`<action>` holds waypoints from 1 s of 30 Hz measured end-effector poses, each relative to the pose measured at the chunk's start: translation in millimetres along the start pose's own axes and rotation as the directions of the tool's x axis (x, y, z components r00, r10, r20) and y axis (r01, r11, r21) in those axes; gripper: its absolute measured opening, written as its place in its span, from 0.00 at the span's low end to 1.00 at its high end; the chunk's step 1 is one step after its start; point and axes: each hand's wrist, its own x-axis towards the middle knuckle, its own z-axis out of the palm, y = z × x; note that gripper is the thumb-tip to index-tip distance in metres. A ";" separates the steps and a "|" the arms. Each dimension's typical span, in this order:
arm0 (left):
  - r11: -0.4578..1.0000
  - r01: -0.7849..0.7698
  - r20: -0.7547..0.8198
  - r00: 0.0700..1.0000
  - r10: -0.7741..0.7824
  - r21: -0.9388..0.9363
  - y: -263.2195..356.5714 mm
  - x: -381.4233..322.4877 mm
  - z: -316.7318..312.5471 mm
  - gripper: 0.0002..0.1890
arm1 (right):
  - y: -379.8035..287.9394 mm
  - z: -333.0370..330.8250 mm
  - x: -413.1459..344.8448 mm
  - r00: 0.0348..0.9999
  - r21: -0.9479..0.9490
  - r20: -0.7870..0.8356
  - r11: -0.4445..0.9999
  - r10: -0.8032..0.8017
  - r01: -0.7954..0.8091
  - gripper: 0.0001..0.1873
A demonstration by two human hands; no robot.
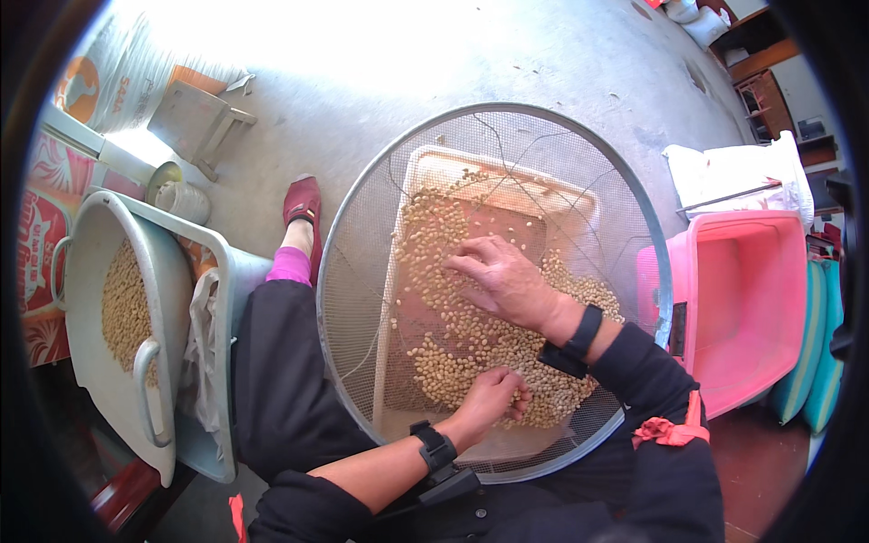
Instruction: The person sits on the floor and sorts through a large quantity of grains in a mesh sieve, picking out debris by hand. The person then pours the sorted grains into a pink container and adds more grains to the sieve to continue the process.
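A large round wire-mesh sieve with a metal rim (326, 298) lies before me, above a pale rectangular tub (388, 326) that shows through the mesh. Pale beans or similar seeds (434, 370) are spread over the mesh, thickest towards the near right. My right hand (506, 282) hovers over or touches the seeds near the middle, fingers curved and slightly apart; whether anything is between them is unclear. My left hand (495, 397) rests at the near heap with its fingers curled, and its palm is hidden. Black straps circle both wrists.
At left, a metal basin with handles (85, 271) holds more pale seeds or pellets (125, 305), on a light plastic tub (248, 271). A small wooden stool (187, 122) stands beyond. At right are a pink plastic tub (747, 305), a white sack (733, 173) and green sacks (801, 346).
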 end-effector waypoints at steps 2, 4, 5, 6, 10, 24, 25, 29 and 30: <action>1.000 -0.008 0.002 1.000 0.008 -0.014 -1.4 0.4 0.0 0.10 | -6.9 7.9 3.7 1.000 -0.068 0.029 0.998 0.001 0.001 0.25; 1.000 -0.019 0.007 1.000 0.019 -0.016 -2.9 0.3 0.4 0.10 | -11.8 10.2 -0.4 0.999 -0.141 -0.009 0.989 -0.050 0.048 0.24; 1.000 -0.023 0.009 1.000 0.023 -0.017 -3.7 0.0 0.7 0.11 | -13.5 9.5 -4.9 0.999 -0.123 0.045 0.992 0.015 -0.009 0.22; 0.999 -0.028 0.010 1.000 0.028 -0.019 -4.5 -0.4 1.2 0.11 | -14.7 8.0 -9.9 0.992 -0.108 0.101 0.992 0.077 -0.066 0.19; 0.999 -0.035 0.022 0.999 0.035 -0.010 -5.1 0.2 1.2 0.11 | -7.9 2.5 -17.0 0.947 -0.054 0.189 0.966 0.259 -0.254 0.11; 0.997 -0.069 -0.020 0.997 0.068 -0.043 -4.2 2.2 -1.9 0.11 | -6.1 20.8 2.4 0.996 -0.013 -0.062 0.998 0.067 -0.068 0.07; 0.995 -0.075 -0.029 0.997 0.073 -0.064 -3.8 2.5 -1.9 0.11 | -7.9 23.1 2.6 0.994 -0.038 -0.057 0.995 0.089 -0.091 0.07; 0.991 -0.119 -0.107 0.988 0.113 -0.056 -4.3 3.3 -1.1 0.11 | -12.3 27.8 4.1 0.985 -0.060 -0.024 0.984 0.168 -0.169 0.08; 0.988 -0.144 -0.135 0.982 0.135 -0.061 -4.0 4.2 -0.9 0.11 | -13.6 28.8 4.3 0.987 -0.092 -0.032 0.983 0.155 -0.157 0.08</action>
